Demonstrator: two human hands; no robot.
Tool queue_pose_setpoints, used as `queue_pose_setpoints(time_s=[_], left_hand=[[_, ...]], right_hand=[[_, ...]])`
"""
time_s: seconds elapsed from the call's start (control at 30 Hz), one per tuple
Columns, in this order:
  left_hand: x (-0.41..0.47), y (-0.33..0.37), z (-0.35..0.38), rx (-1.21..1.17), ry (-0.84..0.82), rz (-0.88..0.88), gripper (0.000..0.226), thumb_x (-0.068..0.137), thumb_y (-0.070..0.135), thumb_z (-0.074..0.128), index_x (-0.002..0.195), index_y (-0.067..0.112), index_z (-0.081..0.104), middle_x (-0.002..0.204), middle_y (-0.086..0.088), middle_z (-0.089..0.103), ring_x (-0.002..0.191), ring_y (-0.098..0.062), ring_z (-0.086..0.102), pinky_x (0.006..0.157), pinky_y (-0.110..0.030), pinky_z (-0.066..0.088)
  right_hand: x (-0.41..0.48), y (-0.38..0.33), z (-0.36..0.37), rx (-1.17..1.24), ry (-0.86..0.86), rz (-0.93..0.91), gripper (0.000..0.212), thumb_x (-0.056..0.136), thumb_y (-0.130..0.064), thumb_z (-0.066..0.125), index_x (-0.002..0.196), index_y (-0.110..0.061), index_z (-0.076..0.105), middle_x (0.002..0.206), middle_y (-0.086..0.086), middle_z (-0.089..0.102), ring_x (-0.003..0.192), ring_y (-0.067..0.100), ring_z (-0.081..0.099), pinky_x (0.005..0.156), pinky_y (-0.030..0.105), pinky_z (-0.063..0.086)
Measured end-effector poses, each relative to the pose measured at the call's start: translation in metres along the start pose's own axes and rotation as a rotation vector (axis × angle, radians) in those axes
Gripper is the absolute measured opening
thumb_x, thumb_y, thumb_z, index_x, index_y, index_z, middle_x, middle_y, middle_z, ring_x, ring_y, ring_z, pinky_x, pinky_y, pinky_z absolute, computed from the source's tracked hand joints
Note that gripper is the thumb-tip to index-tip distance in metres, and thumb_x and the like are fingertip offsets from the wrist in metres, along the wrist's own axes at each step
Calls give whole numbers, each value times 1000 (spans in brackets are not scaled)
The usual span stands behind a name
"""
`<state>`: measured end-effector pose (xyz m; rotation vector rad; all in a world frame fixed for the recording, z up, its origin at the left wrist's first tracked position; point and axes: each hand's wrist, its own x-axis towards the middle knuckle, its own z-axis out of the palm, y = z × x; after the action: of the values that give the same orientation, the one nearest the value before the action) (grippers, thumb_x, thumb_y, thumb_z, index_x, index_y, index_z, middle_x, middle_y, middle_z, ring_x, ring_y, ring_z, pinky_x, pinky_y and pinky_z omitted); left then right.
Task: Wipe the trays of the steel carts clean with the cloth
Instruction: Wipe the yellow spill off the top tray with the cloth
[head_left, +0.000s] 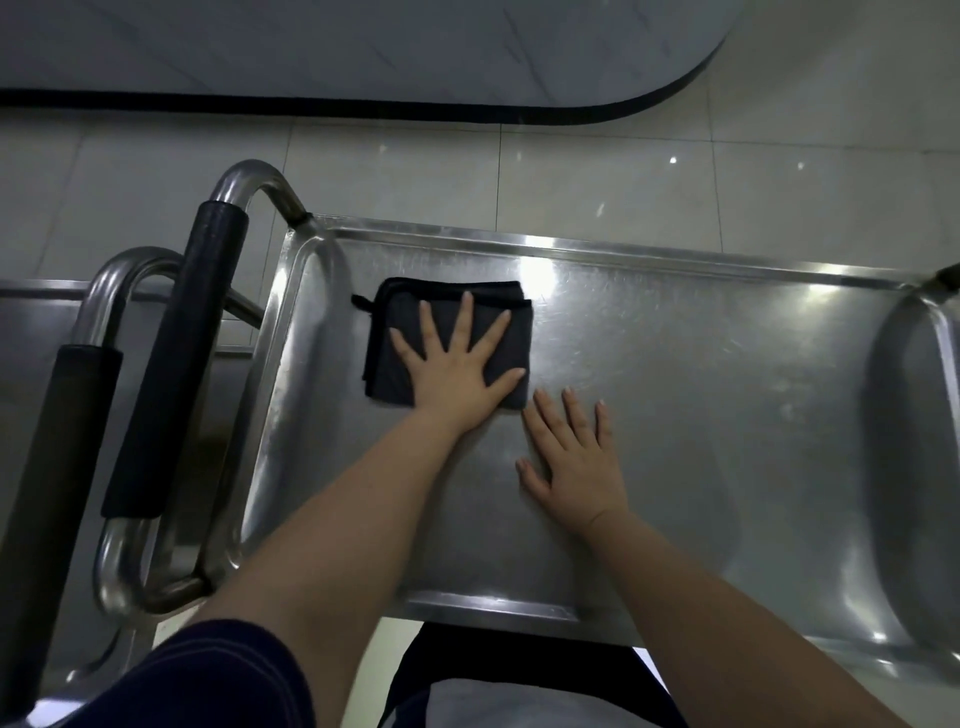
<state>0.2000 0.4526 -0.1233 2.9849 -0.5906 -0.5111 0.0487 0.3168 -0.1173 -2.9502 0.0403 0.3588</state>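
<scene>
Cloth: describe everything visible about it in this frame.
The cloth is dark grey-black fabric with a stitched border and a small loop at its far left corner. Folded into a layered square, it lies flat on the steel tray near the left end. The left hand presses it with straight spread fingers; the right hand rests on bare tray beside it.

Steel tray (701, 389) seen from above. On the tray's left half, folded dark cloth (395, 332), pressed flat under left hand (457, 374) with fingers spread. Right hand (576, 467) flat on bare tray surface, fingers straight, fingertips just beside the cloth's near right corner. Off the tray's left end, tubular handle with black grip (171, 364). Further left of the tray, second black-gripped handle (57, 441) and part of another tray (36, 286). Beyond the tray's far rim, pale floor tiles (571, 166).
</scene>
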Motion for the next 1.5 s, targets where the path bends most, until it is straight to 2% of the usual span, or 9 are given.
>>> queue_pose_setpoints(time_s=[0.17,0.3,0.6,0.9,1.03,1.13,1.2,1.33,1.5], left_hand=[[0,12,2,-26,13,-6,76,76,88,4,142,58,-19,159,9,-27,142,-41,-28,101,-73,-20],[-2,12,2,-30,9,-11,76,75,89,2,141,59,-20,159,9,-28,141,-41,-29,101,-73,-21],[-35,52,25,-49,32,47,77,77,88,16,142,62,-15,161,8,-22,143,-43,-16,100,-70,-21],[-15,39,-1,-78,-16,-67,55,92,68,-2,146,58,-4,161,13,-19,143,-39,-27,97,-69,-31],[2,17,-19,-93,-24,-33,50,99,59,8,149,54,4,164,7,-7,147,-37,-17,105,-69,-18],[3,3,-32,-329,209,0,43,102,46,32,144,37,39,153,0,38,144,-34,26,113,-62,13],[3,-15,-40,-380,354,-54,36,97,34,46,131,27,54,131,-3,58,124,-32,48,103,-51,35],[5,-54,-43,-368,250,-225,37,91,36,60,127,27,59,126,-5,58,118,-32,45,102,-43,36],[13,-67,-48,-388,227,-208,39,86,47,67,120,27,66,115,-6,60,112,-30,50,98,-44,42]], right_hand=[[-12,18,5,61,-25,186,69,96,-53,40,156,-27,18,163,-4,12,151,26,4,118,55,-6],[-37,42,8,77,-17,422,70,94,-60,23,156,-32,7,163,-5,-6,150,32,-8,118,51,-11],[-42,43,17,62,58,416,70,93,-57,24,155,-24,23,162,7,17,149,37,9,118,55,-3],[-42,42,20,53,57,419,70,94,-57,21,156,-24,19,163,6,12,149,36,5,118,53,-7],[-41,43,21,42,53,414,71,94,-58,17,157,-25,13,164,5,5,150,34,-2,118,52,-11],[-44,43,16,66,34,412,71,93,-59,16,157,-28,9,164,2,1,150,31,-6,117,50,-13],[-38,42,8,128,14,459,70,94,-58,28,156,-30,15,165,1,6,150,30,-3,117,51,-12],[2,28,-25,463,325,457,43,89,-28,62,131,-18,59,135,10,53,126,33,41,109,43,26],[88,5,-48,721,273,369,40,90,-23,62,130,-23,59,129,1,57,122,28,42,96,24,27]])
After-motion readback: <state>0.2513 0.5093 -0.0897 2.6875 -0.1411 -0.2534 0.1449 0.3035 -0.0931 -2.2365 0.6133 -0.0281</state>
